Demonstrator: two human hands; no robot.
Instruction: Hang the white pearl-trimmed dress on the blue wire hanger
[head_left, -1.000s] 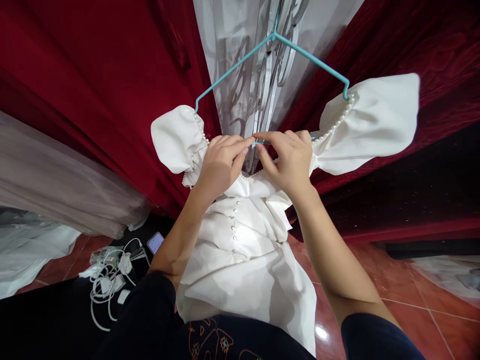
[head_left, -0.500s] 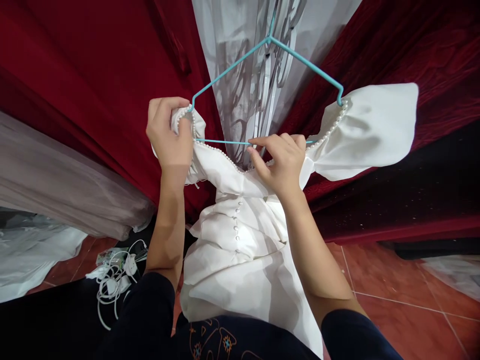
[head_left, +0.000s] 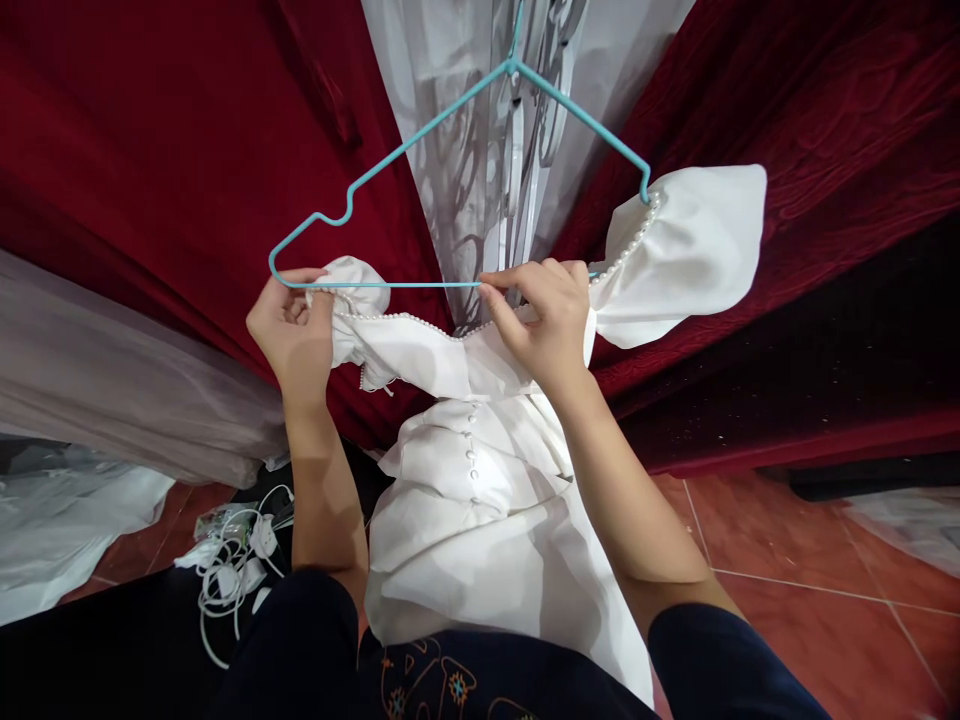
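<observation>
A white dress (head_left: 480, 500) with pearl trim and a row of small buttons hangs in front of me from a teal wire hanger (head_left: 409, 150). My left hand (head_left: 294, 335) grips the dress's left puffed sleeve, which is off the hanger's left end and bunched just below the bottom bar. My right hand (head_left: 544, 320) pinches the hanger's bottom bar and the neckline at the middle. The right puffed sleeve (head_left: 686, 255) still sits on the hanger's right shoulder.
Dark red curtains (head_left: 150, 150) hang on both sides, with a sheer white curtain (head_left: 487, 130) between them. Grey fabric (head_left: 112, 390) drapes at the left. White cables and chargers (head_left: 229, 570) lie on the red tiled floor (head_left: 810, 580). White plastic sheeting (head_left: 52, 520) lies at far left.
My left hand went from the neckline's middle to the left sleeve and pulled it down off the hanger's left end. The hanger's bare left shoulder now shows. My right hand stayed at the bar.
</observation>
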